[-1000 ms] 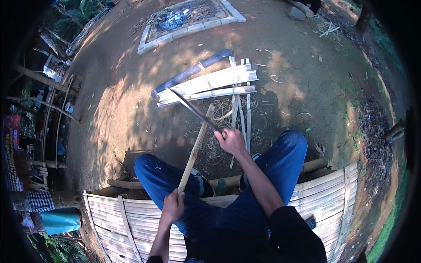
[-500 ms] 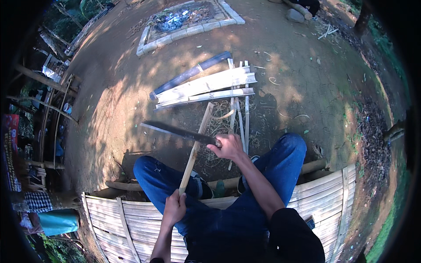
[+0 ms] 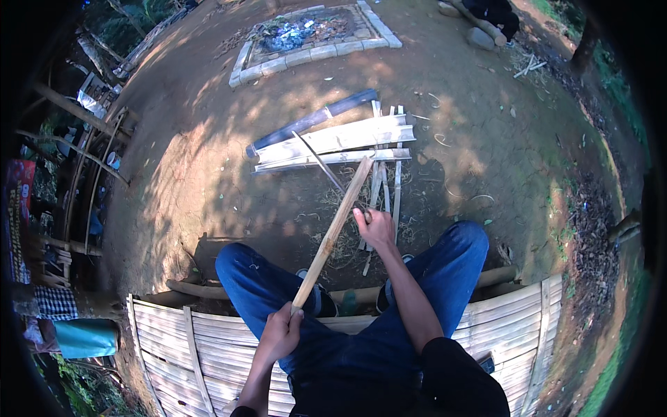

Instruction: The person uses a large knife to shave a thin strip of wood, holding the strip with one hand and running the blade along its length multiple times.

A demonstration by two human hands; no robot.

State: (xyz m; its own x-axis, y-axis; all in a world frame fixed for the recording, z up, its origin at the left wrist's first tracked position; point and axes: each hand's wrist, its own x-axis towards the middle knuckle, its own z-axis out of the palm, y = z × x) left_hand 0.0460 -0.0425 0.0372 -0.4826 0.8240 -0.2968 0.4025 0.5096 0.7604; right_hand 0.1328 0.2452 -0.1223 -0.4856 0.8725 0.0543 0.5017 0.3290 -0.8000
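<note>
My left hand is closed round the lower end of a long split bamboo strip, which slants up and to the right between my knees. In my right hand is the handle of a machete. Its narrow dark blade points up and left, passing behind the strip near the strip's upper part. The blade is seen nearly edge-on, and whether it touches the strip I cannot tell. Beyond, split pale bamboo pieces and a dark bamboo length lie on the ground across several thin strips.
I sit on a bamboo slat bench, where a phone lies at my right. Curled shavings litter the dirt before my feet. A brick-edged fire pit is farther off. A stone and log lie far right.
The machete has swung from lying flat across the strip to pointing away from me, blade nearly edge-on. The strip's upper end has shifted right, and my right hand moved slightly right.
</note>
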